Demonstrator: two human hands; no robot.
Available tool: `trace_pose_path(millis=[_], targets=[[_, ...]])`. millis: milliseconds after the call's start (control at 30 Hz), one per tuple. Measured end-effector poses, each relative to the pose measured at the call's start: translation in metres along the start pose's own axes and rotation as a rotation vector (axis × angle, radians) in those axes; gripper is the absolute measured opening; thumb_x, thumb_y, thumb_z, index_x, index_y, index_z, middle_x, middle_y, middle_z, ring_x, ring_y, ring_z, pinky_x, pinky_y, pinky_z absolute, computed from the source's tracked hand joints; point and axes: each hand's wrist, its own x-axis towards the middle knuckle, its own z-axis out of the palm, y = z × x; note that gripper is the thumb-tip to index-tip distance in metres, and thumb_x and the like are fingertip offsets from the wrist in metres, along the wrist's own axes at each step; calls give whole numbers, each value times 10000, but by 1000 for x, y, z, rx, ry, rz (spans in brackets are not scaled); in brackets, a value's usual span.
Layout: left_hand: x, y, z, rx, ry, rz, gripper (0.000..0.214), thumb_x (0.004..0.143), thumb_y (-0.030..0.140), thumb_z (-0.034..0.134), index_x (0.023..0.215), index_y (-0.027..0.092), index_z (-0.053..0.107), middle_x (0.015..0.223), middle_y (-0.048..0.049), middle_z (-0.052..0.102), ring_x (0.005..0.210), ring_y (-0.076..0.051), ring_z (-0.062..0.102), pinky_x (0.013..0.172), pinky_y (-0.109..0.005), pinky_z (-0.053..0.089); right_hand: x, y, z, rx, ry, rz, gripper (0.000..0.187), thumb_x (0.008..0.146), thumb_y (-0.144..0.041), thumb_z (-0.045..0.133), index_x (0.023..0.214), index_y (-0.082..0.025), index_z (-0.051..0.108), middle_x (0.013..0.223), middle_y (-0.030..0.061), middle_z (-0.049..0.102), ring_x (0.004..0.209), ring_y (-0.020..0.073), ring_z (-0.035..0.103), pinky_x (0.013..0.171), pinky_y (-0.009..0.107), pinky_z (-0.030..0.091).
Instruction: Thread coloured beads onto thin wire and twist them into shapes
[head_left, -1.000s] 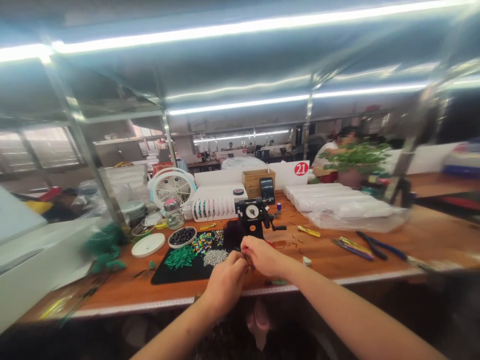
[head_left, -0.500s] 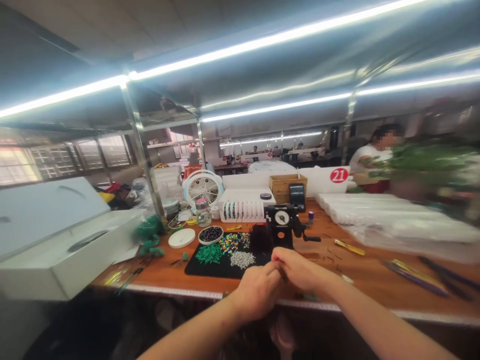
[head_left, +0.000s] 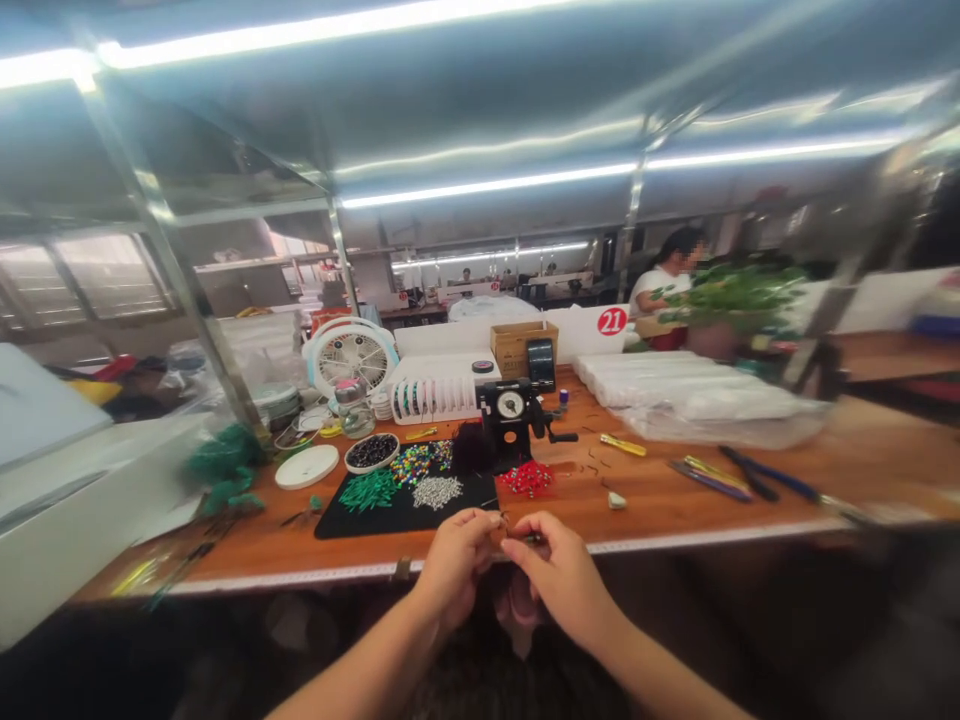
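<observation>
The left hand (head_left: 456,565) and right hand (head_left: 559,572) meet just above the front edge of the wooden surface (head_left: 660,500), their fingers curled inward in a tight pinch around a thin dark strand (head_left: 504,524). It is too small to make out further, and holding it up in the fingertips seems to suit such fine work. Just beyond lies a black mat (head_left: 337,525) bearing separate heaps of green tube beads (head_left: 367,491), silver beads (head_left: 436,492) and mixed coloured beads (head_left: 414,466), probably kept apart so each sort is quick to pick. Red beads (head_left: 527,478) sit just right of the mat, near a dark fuzzy tuft (head_left: 472,448) and a black dial tool (head_left: 510,405). A bowl of black beads (head_left: 371,451) stands behind the mat, while blue-handled pliers (head_left: 772,482) lie well to the right, seemingly left within reach.
</observation>
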Motion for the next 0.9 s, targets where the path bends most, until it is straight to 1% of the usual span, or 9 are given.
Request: trace_pose_path(millis=[100,200,333,400,467,567,700,800,900], targets=[[0,1,1,-1,-12,8,220,611,319,643,603,173,478,419,111,257,392,-47,178,400,-205,152,2,-1,10,226,-148,224,363,765,-468,542,975,-180,474,480,-53,538,291,94,367,306,192,271],[3,1,-3,41,-11,45,211,637,340,629,636,171,502,420,109,272,383,-50,177,394,-204,154,6,1,8,142,-152,182,258,814,-424,496,895,-179,519,524,-28,552,321,95,406,318,193,302],[6,4,-12,145,-2,136,171,645,303,651,646,157,561,563,29,513,443,-72,363,426,-202,278,10,3,-6,-374,55,-498,236,885,-236,421,729,-168,584,678,50,561,643,167,555,595,283,467],[5,7,-15,320,-30,301,108,681,248,640,647,159,591,734,-28,604,648,-131,522,594,-232,413,14,0,-12,-585,83,-805,235,886,-152,402,767,-168,603,853,91,576,854,212,551,758,343,469],[4,9,-18,600,-56,558,89,762,206,566,688,174,604,844,-52,611,841,-179,557,768,-286,440,23,-7,-16,-677,4,-931,219,869,-85,401,821,-165,599,973,101,563,978,223,517,846,350,450],[5,5,-23,1007,-16,838,175,851,173,442,798,197,606,950,-66,578,859,-178,577,762,-299,471,43,-19,-16,-637,-123,-832,214,853,-35,396,856,-157,571,943,74,541,870,170,534,783,287,458],[14,0,-31,1358,39,966,218,864,143,416,887,208,623,1083,-96,581,817,-180,609,700,-288,485,72,-32,-13,-515,-129,-589,188,821,-30,469,755,-156,592,815,26,541,727,129,531,687,242,430],[18,5,-29,1300,-80,951,228,844,130,440,913,223,636,1127,-93,605,918,-203,599,799,-310,453,83,-35,-15,-495,-134,-538,205,761,-8,533,644,-160,604,685,-7,555,664,116,538,630,214,413],[16,14,-22,862,-78,701,119,791,194,537,768,218,652,937,-66,648,864,-203,575,791,-301,429,74,-32,-18,-470,-25,-515,133,796,-88,564,705,-162,626,743,11,572,688,126,542,658,232,420]])
